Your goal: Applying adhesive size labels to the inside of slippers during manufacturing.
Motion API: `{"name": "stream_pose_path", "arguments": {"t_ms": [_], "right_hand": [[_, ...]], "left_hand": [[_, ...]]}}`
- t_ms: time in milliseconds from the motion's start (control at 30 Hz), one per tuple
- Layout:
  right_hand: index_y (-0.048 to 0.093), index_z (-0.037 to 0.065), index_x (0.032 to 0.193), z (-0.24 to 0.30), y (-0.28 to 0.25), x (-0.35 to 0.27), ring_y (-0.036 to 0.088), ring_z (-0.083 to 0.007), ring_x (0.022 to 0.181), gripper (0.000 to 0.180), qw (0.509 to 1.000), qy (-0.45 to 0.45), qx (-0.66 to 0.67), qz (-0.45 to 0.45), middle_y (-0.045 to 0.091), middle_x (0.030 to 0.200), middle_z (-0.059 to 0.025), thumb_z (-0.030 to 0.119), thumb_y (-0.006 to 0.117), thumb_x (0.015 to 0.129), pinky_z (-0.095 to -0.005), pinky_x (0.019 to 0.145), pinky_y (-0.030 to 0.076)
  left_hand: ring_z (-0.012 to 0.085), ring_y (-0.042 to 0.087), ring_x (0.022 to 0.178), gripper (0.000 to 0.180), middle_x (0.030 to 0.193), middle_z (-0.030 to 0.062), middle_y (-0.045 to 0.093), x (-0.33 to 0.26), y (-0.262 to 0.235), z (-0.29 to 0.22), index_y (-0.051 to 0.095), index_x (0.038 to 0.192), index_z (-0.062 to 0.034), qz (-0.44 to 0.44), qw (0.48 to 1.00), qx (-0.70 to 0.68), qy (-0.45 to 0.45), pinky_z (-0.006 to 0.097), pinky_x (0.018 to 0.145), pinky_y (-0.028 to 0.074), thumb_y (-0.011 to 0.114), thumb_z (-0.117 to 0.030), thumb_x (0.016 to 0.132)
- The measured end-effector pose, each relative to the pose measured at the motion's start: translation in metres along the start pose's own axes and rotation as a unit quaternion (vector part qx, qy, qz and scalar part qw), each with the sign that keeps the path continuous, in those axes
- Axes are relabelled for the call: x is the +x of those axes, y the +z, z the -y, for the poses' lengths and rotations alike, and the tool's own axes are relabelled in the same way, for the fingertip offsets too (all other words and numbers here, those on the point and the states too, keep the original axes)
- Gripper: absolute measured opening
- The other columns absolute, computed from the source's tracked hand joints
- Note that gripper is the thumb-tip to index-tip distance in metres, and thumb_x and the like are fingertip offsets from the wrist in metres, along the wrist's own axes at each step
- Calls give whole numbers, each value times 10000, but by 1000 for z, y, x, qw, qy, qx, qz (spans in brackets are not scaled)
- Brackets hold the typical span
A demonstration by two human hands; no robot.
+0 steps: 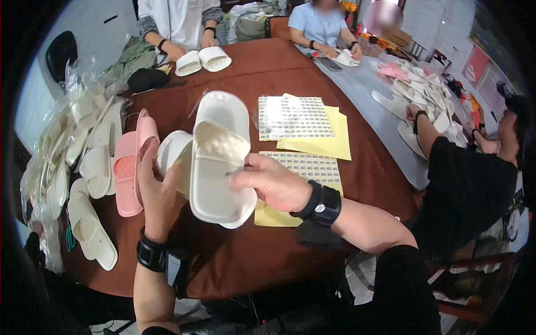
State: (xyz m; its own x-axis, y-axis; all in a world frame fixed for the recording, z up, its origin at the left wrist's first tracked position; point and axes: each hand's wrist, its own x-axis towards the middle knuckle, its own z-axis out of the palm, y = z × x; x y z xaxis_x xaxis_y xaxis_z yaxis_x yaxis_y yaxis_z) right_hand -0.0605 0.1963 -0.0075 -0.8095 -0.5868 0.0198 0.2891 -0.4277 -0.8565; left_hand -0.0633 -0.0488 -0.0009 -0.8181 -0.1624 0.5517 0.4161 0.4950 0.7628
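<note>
My right hand (276, 181) grips a white slipper (216, 184) raised over the table, its thumb on the footbed. Behind it is a second white slipper (172, 149), partly hidden by the first. My left hand (160, 192) is curled around the near side of that second slipper, with the thumb across it and the fingers along its left. Close by on the left stand pink slippers (126, 173), one tilted up beside my left hand. Farther left, a cream slipper (92, 229) lies on the brown tablecloth (223, 262).
Sticker sheets (293, 118) on yellow backing lie right of the slippers. Plastic bags (53, 156) with more slippers crowd the left edge. Across the table a person's hands hold white slippers (215, 58). Two other people work by a slipper pile (424, 97) at right.
</note>
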Motion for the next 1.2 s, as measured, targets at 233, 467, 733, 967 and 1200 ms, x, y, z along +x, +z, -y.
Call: {"name": "stream_pose_path", "arguments": {"t_ms": [233,467,733,967,1200], "right_hand": [[454,-80,1335,-8,11,2,656,-178,1016,551,996,-71,-38,-30,656,1152,-130,56,681,852,-320,908,528],[547,-35,1296,19,6,-3,664,-175,995,477,999,-10,-28,-38,673,1138,-91,35,674,842,-332,913,532],[593,-2,1203,82,-93,11,606,-293,1112,401,947,-234,24,-220,604,1269,-172,301,646,945,-405,977,489],[319,-69,1427,93,-108,-2,548,-275,1220,710,937,-191,5,-293,526,1360,-196,431,576,994,-372,956,466],[558,-8,1233,78,-68,-4,641,-178,866,353,953,-165,-125,-220,669,1095,-139,275,513,1027,-308,726,507]], "left_hand": [[263,480,1290,557,1373,176,509,-4,2,-6,517,1321,82,-6,1000,-10,-7,356,1094,374,715,-100,833],[213,492,1276,542,1326,153,539,-9,6,-16,414,1425,42,77,979,-142,-125,354,1076,394,612,-30,925],[306,557,1167,487,1236,171,597,10,-25,-4,551,1268,32,-121,967,171,148,399,993,439,734,-155,858],[282,653,900,469,966,193,679,32,-72,34,662,1081,62,-108,971,211,-25,373,810,512,739,-340,852],[329,664,781,333,827,191,685,24,-67,59,697,987,8,4,958,284,-43,407,736,513,653,-300,866]]}}
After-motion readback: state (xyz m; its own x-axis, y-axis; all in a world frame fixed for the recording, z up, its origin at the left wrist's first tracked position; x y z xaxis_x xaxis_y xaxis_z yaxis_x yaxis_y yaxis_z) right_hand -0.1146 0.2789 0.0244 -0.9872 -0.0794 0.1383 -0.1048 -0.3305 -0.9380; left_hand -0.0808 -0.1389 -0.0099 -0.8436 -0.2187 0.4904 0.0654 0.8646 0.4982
